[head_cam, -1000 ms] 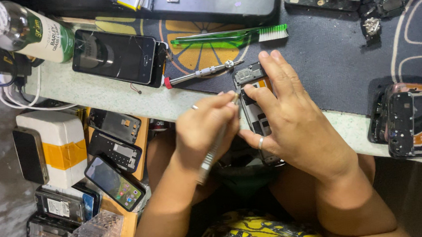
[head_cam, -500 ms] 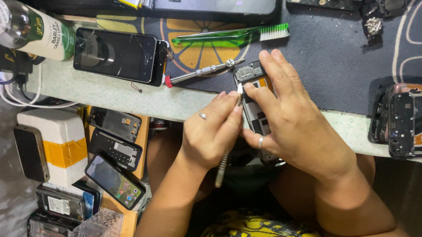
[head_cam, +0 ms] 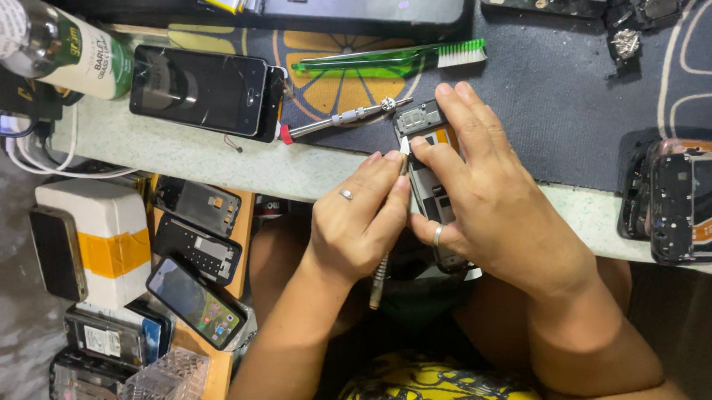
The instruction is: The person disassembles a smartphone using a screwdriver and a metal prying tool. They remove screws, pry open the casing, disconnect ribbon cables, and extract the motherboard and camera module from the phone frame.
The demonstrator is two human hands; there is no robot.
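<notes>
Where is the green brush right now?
In the head view, the green brush lies on the dark mat, just beyond the right hand and above the red-tipped screwdriver.

You sit at a phone repair workshop: the surface (head_cam: 205, 164) carries a dark work mat (head_cam: 564, 105), a precision screwdriver (head_cam: 343, 118), a green cleaning brush (head_cam: 388, 58) and opened phone frames (head_cam: 702, 203), while a side tray (head_cam: 218, 233) holds spare handsets.
</notes>
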